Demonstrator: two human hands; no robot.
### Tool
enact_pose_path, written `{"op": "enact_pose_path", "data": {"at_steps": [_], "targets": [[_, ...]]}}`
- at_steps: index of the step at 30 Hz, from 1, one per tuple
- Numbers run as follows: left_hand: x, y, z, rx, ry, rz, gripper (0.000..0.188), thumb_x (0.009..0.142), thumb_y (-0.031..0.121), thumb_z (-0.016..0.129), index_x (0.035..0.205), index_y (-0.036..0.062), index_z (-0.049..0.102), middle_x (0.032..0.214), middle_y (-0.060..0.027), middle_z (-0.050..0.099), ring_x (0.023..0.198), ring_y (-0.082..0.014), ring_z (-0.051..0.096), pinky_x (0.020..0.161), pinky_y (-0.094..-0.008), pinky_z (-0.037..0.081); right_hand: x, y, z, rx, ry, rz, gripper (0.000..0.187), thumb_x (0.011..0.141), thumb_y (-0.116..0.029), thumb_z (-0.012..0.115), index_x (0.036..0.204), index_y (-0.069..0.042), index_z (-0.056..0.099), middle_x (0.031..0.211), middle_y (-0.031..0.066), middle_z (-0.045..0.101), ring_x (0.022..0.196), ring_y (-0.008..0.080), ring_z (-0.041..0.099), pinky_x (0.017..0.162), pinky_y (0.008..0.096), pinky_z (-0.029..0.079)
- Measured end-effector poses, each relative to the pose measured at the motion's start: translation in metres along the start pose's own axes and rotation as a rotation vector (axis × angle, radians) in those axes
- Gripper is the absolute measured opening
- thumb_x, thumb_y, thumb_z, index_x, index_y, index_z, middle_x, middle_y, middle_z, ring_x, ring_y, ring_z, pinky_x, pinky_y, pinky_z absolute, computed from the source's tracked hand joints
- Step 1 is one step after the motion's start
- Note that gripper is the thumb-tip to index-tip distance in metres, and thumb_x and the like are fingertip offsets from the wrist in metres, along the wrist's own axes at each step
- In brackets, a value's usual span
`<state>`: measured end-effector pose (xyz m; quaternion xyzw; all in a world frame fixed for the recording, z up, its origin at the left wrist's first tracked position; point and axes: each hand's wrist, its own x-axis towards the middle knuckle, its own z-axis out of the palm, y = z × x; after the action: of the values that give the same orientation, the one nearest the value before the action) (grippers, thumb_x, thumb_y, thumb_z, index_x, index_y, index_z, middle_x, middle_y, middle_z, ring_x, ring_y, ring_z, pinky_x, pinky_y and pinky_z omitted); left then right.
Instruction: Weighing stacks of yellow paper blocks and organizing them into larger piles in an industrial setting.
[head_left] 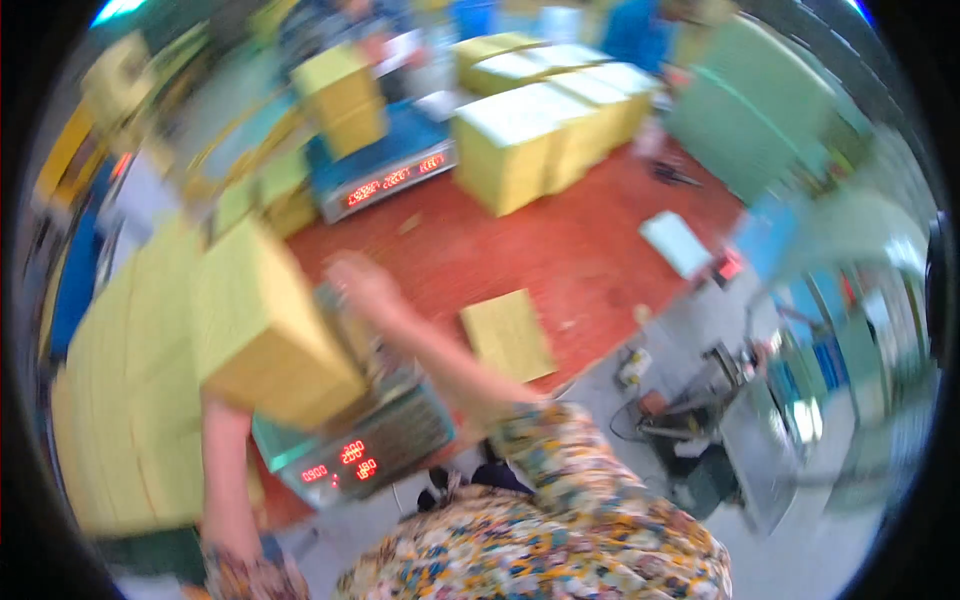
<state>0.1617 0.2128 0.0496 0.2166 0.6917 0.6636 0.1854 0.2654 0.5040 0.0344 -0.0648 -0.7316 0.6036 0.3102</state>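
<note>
A tall yellow block (270, 330), which looks like a stack of paper or card, stands tilted in the picture over a digital scale (400, 440) with lit red figures. My left forearm runs up to the block's near left side, and my left hand is hidden behind it. Beyond the block's far right side, my right hand (365, 285) reaches over the red table, smeared by motion. I cannot make out whether its fingers hold anything. A flat yellow sheet or thin pad (508, 335) lies to the right of my right forearm.
Yellow stacks (130, 390) crowd the left side. Across the red table (590, 270) stand a second scale (390, 180) bearing a yellow stack (340, 100), and a row of pale-topped yellow stacks (510, 155). A person (340, 30) is at the far side. Green stacks (750, 100) rise at right.
</note>
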Motion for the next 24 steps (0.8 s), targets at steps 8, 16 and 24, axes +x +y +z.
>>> {"op": "enact_pose_path", "data": {"at_steps": [8, 16, 24], "targets": [[-0.049, 0.036, 0.103, -0.637, 0.203, -0.336, 0.058, 0.101, 0.049, 0.038, 0.145, 0.0104, 0.042, 0.139, -0.0133, 0.054, 0.123, -0.0289, 0.057, 0.097, -0.0479, 0.052, -0.058, -0.025, 0.015, 0.144, 0.088, 0.232, 0.049, 0.103, -0.037, 0.044, 0.136, -0.001, 0.050, 0.133, 0.0220, 0.058, 0.124, 0.0326, 0.055, 0.105, 0.0385, 0.042], [-0.033, 0.030, 0.088, -0.475, -0.040, -0.223, 0.059, 0.102, 0.048, 0.040, 0.146, 0.0089, 0.041, 0.140, -0.0109, 0.052, 0.127, -0.0282, 0.052, 0.105, -0.0469, 0.045, -0.096, -0.048, -0.056, -0.280, 0.182, 0.214, 0.050, 0.100, -0.037, 0.051, 0.132, 0.001, 0.054, 0.129, 0.0225, 0.059, 0.125, 0.0339, 0.054, 0.105, 0.0406, 0.042], [-0.019, 0.146, 0.107, -0.222, -0.371, -0.383, 0.070, 0.098, 0.059, 0.044, 0.148, 0.0104, 0.038, 0.143, -0.0092, 0.050, 0.130, -0.0259, 0.050, 0.102, -0.0480, 0.045, -0.151, -0.040, -0.085, -0.345, 0.059, 0.445, 0.052, 0.096, -0.044, 0.051, 0.118, 0.002, 0.063, 0.115, 0.0253, 0.065, 0.110, 0.0402, 0.062, 0.093, 0.0450, 0.049]]}}
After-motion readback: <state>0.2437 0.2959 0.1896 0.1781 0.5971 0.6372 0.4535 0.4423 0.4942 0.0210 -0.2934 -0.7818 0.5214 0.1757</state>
